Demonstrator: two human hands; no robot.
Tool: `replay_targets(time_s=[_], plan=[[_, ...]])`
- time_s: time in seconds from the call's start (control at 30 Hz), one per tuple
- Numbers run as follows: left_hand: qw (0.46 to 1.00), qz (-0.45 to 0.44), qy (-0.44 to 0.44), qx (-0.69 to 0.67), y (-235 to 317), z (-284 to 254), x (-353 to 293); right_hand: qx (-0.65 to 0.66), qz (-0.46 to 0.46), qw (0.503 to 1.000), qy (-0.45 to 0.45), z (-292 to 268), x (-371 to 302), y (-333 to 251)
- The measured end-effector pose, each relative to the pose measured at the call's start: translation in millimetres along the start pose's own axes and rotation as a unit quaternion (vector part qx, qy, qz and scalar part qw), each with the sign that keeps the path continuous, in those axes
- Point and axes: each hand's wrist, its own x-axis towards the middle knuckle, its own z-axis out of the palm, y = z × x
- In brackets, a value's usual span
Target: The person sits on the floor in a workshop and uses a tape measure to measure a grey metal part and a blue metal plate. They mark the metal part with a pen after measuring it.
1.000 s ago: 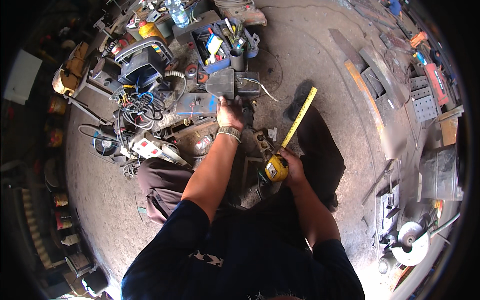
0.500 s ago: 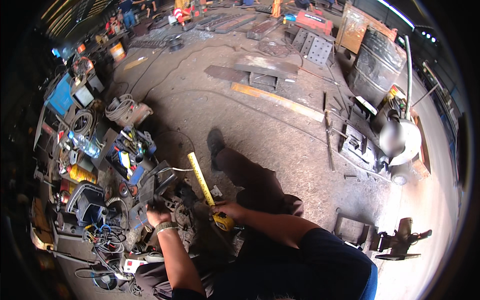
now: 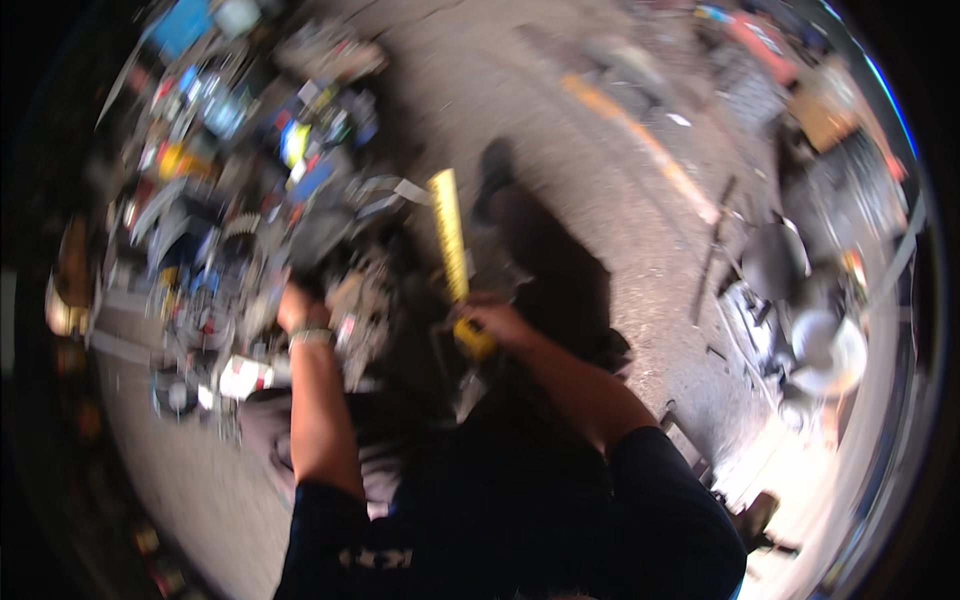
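Observation:
My right hand (image 3: 492, 318) is closed round a yellow tape measure (image 3: 474, 340) in front of my body. Its yellow blade (image 3: 449, 230) is drawn out and points away from me, with its far end free. To the left, my left hand (image 3: 302, 303), with a band on the wrist, is down at the near edge of a heap of tools and parts. A dark rounded object (image 3: 322, 235) lies just beyond that hand. Motion blur smears the left fingers, and whether they grip anything cannot be seen.
Left of me lie a tool box with mixed tools (image 3: 325, 130), a yellow bottle (image 3: 180, 160) and tangled cables. My bent leg (image 3: 550, 240) extends ahead. Beyond it lies a long rusty flat bar (image 3: 640, 140). A dark drum (image 3: 850, 190) and metal parts stand at the right.
The whole view has swung left and downward, and everything is now blurred. My right hand still holds the tape measure with its blade out. My left hand stays by the heap.

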Motion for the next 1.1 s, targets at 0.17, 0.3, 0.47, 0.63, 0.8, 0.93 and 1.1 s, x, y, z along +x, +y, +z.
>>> replay_targets(time_s=[0.17, 0.3, 0.47, 0.63, 0.8, 0.93, 1.1], plan=[[0.725, -0.262, 0.092, -0.630, -16.5, 17.8, -19.8, 0.022, -0.026, 0.998, -0.052, 1.8, 7.8, 4.1], [0.470, -0.246, 0.179, -0.828, 12.1, -20.1, -54.3, -0.124, -0.028, 0.991, -0.039, -6.6, 15.0, -36.6], [0.414, -0.239, 0.148, -0.866, -7.3, 15.7, -43.1, -0.229, -0.047, 0.970, -0.062, 2.3, 59.8, -84.9], [0.374, -0.266, 0.124, -0.880, 0.2, 0.2, -44.5, -0.456, -0.078, 0.887, -0.001, -9.8, 112.7, -104.0], [0.400, -0.238, 0.127, -0.876, 5.7, -4.8, -58.3, -0.630, -0.103, 0.769, -0.007, -6.9, 132.0, -144.1], [0.408, -0.237, 0.119, -0.873, 4.1, 11.9, -61.5, -0.669, -0.127, 0.733, -0.010, -5.6, 132.2, -167.6], [0.405, -0.237, 0.123, -0.874, -0.6, 14.4, -45.8, -0.717, -0.114, 0.688, -0.012, 19.0, 120.8, -175.7]])
